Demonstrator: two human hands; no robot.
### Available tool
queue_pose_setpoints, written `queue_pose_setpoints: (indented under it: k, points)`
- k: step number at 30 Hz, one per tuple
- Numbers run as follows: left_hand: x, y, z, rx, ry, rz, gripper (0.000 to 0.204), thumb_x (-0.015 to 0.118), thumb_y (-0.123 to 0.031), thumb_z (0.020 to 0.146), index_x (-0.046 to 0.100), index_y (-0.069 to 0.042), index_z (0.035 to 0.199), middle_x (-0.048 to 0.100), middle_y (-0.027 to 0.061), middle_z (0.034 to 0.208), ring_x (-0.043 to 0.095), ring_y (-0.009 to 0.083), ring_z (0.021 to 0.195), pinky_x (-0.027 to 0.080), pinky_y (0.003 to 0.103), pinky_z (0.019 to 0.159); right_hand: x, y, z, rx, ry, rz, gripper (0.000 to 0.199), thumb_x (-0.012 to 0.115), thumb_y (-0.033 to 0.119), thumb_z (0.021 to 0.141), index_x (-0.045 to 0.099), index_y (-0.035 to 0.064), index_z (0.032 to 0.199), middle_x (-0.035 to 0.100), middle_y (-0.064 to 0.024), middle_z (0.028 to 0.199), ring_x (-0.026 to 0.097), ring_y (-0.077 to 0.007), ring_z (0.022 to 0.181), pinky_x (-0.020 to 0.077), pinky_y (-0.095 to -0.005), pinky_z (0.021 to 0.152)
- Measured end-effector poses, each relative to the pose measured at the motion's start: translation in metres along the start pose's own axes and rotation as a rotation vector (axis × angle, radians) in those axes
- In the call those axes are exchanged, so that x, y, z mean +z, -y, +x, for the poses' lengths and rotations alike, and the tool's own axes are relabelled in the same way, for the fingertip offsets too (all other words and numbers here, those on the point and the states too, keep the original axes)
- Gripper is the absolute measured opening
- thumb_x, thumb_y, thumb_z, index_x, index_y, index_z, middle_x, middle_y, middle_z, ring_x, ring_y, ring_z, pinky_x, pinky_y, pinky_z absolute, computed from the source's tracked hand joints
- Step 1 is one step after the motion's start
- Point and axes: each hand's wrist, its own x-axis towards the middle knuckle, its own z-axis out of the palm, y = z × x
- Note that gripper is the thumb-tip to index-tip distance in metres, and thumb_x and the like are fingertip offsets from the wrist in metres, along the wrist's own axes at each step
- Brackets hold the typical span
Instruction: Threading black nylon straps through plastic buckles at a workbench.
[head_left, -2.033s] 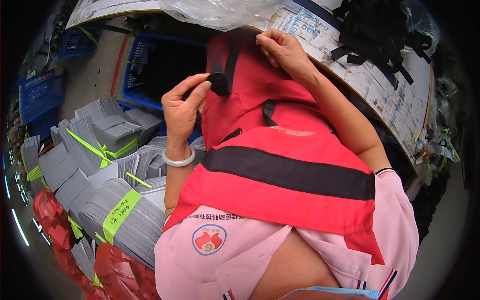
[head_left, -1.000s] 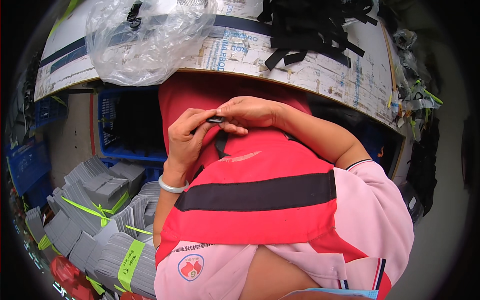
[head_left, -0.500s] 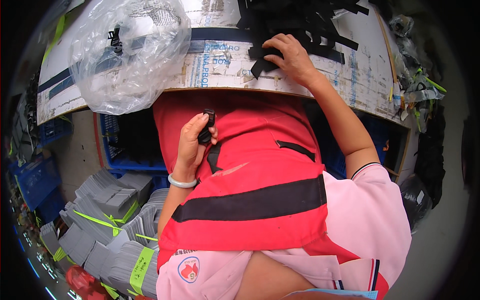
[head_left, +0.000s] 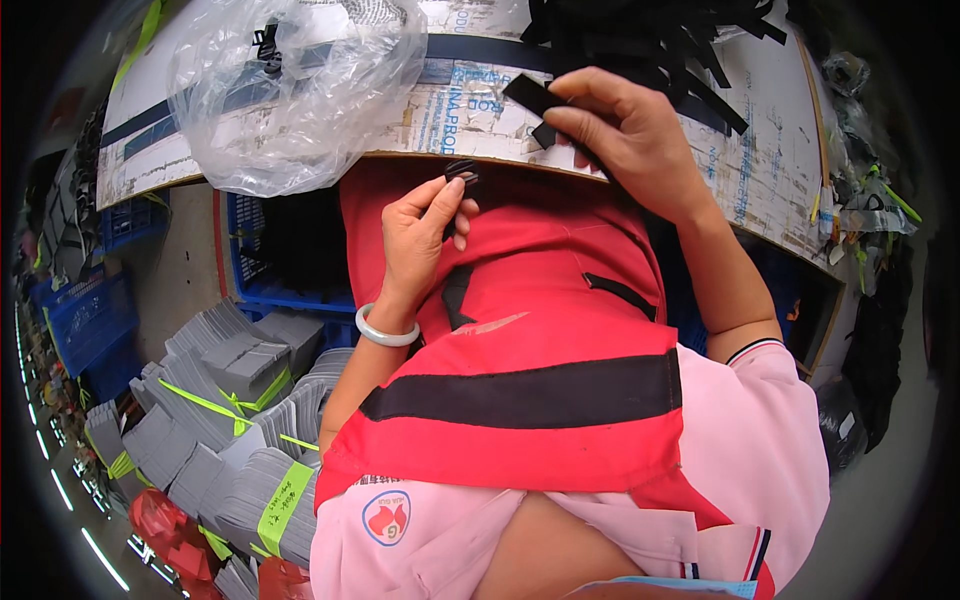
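The big pale worktable (head_left: 770, 185) runs right across in front, scuffed and printed in blue, and up against its edge is the person in the red apron (head_left: 560, 465) with its broad black band. Over on the left, grey stacks (head_left: 245, 372) crowd together, tied round with bright yellow-green ribbon, and behind them a blue crate (head_left: 285, 298) sits partly under the tabletop with something dark inside. Up top, a crumpled clear plastic bag (head_left: 290, 135) spills over the table's near edge; well to its right lies the heap of black straps (head_left: 620, 30). Now the hands! The right hand (head_left: 640, 135) is above the near edge, thumb and fingers closed narrowly on a black strap (head_left: 530, 97), its flat end poking out to the left, just below the heap. The left hand (head_left: 420, 225), white bangle (head_left: 388, 333) at the wrist, is lower and well apart, over the apron, thumb and fingertips pinching a small black piece (head_left: 461, 170), glossy, though the fingers hide too much to tell its full shape.
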Motion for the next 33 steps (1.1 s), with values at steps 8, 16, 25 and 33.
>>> queue_pose_setpoints:
  k: [8,16,25,33]
  points:
    - [0.001,-0.005,-0.005,0.188,-0.079,0.266,0.013,0.064,-0.007,0.091,0.069,0.003,0.098,0.062,-0.0001,0.074,0.052,0.004,0.059,0.038,0.019,0.05,0.06,-0.022,-0.014,0.551,0.247,0.501,0.021,0.058,0.022,0.095,0.061,0.0027,0.088,0.063,-0.0053,0.066,0.058,-0.0088,0.048,0.0462,-0.0201,0.043]
    - [-0.006,-0.002,-0.005,0.412,-0.131,0.425,0.013,0.067,-0.001,0.085,0.067,0.004,0.097,0.059,0.0053,0.071,0.053,0.0104,0.062,0.041,0.024,0.054,0.068,-0.026,-0.012,0.622,0.301,0.536,0.021,0.059,0.025,0.095,0.06,0.004,0.091,0.062,-0.0045,0.065,0.057,-0.0076,0.047,0.0452,-0.0192,0.042]
    - [-0.016,-0.008,-0.003,0.614,-0.162,0.748,0.017,0.067,0.0,0.082,0.067,0.001,0.099,0.063,0.0137,0.077,0.062,0.0266,0.066,0.049,0.033,0.058,0.082,-0.034,-0.007,0.554,0.246,0.718,0.019,0.059,0.022,0.096,0.059,0.0031,0.096,0.062,-0.0025,0.072,0.055,-0.0046,0.051,0.0422,-0.0167,0.044]
    - [-0.02,0.006,-0.004,0.653,-0.205,0.682,0.01,0.069,-0.001,0.083,0.067,0.002,0.092,0.061,0.0116,0.073,0.059,0.0211,0.063,0.045,0.03,0.056,0.095,-0.035,-0.001,0.585,0.217,0.737,0.018,0.058,0.02,0.096,0.058,0.0028,0.104,0.06,-0.0024,0.072,0.053,-0.0043,0.052,0.0406,-0.0162,0.044]
